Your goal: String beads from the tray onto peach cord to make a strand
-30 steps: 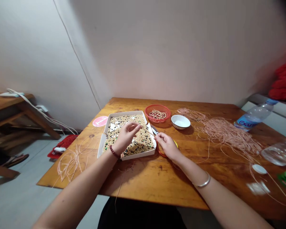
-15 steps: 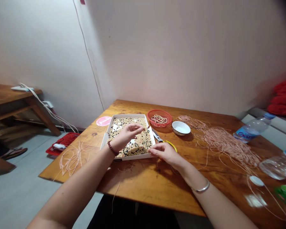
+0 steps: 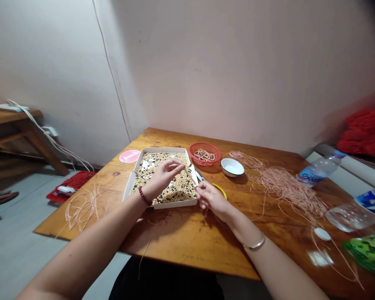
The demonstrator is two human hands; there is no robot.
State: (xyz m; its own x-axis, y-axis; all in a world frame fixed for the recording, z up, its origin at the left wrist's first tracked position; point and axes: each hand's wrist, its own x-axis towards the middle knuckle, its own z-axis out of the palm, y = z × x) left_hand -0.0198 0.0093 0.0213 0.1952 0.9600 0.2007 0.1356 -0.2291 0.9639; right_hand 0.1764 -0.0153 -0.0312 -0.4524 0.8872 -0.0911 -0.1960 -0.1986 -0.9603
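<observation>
Right hand (image 3: pixel 213 199) now higher beside multicoloured beads (image 3: pixel 183 184)

One view noted: a head camera, worn by the person, set above and back from the near side of the bead tray (image 3: pixel 176 204). It faces forward and down across the worktop (image 3: pixel 181 241), towards the wall (image 3: pixel 206 83) beyond the tray. Range is near; coverage is wide, reaching the floor (image 3: pixel 28 221) left of the tray.

A white rectangular tray (image 3: pixel 176 205) lies left of the right hand (image 3: pixel 211 198), a round red plastic basket (image 3: pixel 212 161) beyond that hand.
</observation>
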